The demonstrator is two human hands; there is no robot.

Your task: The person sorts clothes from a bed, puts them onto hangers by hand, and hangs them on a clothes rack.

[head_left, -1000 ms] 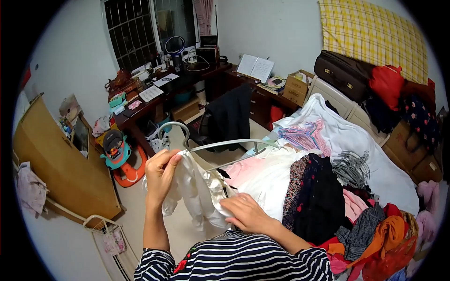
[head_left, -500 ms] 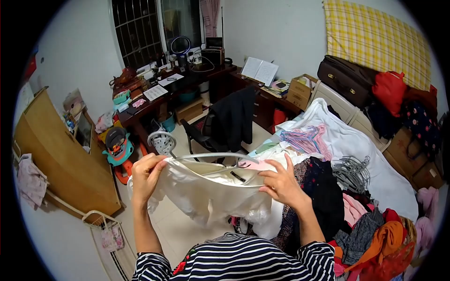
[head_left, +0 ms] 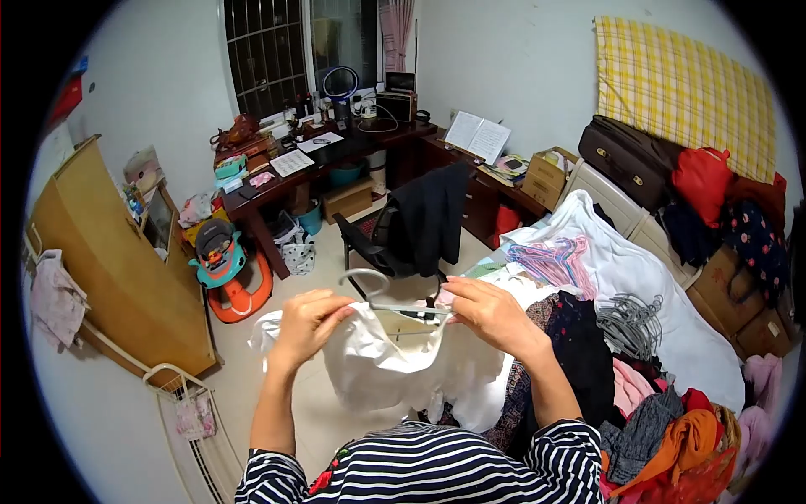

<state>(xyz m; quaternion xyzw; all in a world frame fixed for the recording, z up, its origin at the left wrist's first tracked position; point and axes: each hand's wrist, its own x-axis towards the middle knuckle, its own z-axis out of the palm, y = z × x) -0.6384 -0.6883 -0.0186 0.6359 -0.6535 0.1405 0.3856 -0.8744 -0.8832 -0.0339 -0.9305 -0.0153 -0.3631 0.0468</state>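
A white top (head_left: 378,370) hangs in front of me with its neckline facing up. A grey clothes hanger (head_left: 403,309) sits in the neck opening, its hook curving up at the left. My left hand (head_left: 312,328) is closed, pinching the left side of the neckline between thumb and fingers. On the other side, my right hand (head_left: 491,315) is closed on the right edge of the neckline by the hanger's bar. The hanger's ends are hidden in the cloth.
To the right, a bed (head_left: 697,336) holds a pile of grey hangers (head_left: 630,328), pink and blue hangers (head_left: 550,259) and heaped clothes (head_left: 646,428). A black chair (head_left: 403,223) stands ahead, before a dark desk (head_left: 277,197). An orange baby walker (head_left: 239,290) is at left.
My hands have come closer together, narrowing the neckline. The hanger's hook has shifted right, and less of its bar shows. The view has tilted slightly.
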